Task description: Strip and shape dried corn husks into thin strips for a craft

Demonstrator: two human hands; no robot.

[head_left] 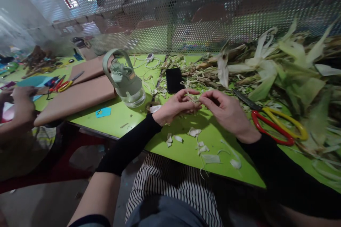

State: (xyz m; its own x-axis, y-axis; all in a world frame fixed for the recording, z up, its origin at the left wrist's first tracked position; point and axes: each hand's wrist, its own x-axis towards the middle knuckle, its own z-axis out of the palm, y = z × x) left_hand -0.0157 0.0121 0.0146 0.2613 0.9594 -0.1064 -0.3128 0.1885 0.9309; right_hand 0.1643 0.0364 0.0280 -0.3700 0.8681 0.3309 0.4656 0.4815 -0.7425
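Observation:
My left hand and my right hand meet over the green table, fingers pinched close together. Between them is a small bunch of pale corn husk strips, held in my left fingers. The right thumb and forefinger pinch the end of the bunch; the exact piece there is too small to make out. Just beyond my left hand lies a black phone. To the right of my right hand rest scissors with one red and one yellow handle. Husk scraps are scattered below my hands.
A large heap of corn husks fills the right back. Left of my hands stands a clear water bottle with a green lid, beside brown folded paper and a blue card. Another person's hands work at far left. Perforated metal borders the back.

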